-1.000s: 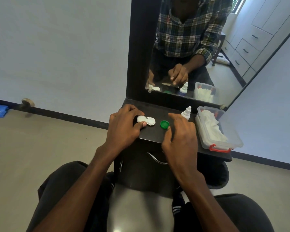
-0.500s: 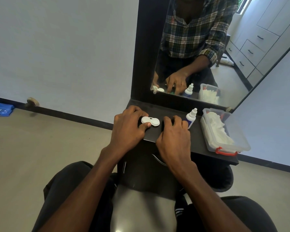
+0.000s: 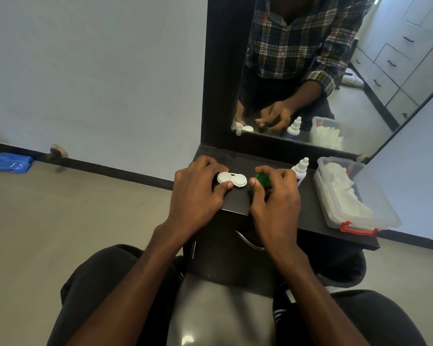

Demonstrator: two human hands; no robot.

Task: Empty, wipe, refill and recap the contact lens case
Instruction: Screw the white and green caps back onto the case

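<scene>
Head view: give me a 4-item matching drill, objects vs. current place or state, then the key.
Column 1
1. contact lens case
2. green cap
3. dropper bottle
4. clear plastic box

Column 2
A. pinched in the right hand fingers
B. at the shelf's right end, white tissue inside, red latch
C. white, steadied on the shelf by the left hand
D. standing upright between the right hand and the box

Pairs: 1-C, 2-A, 3-D, 4-B
</scene>
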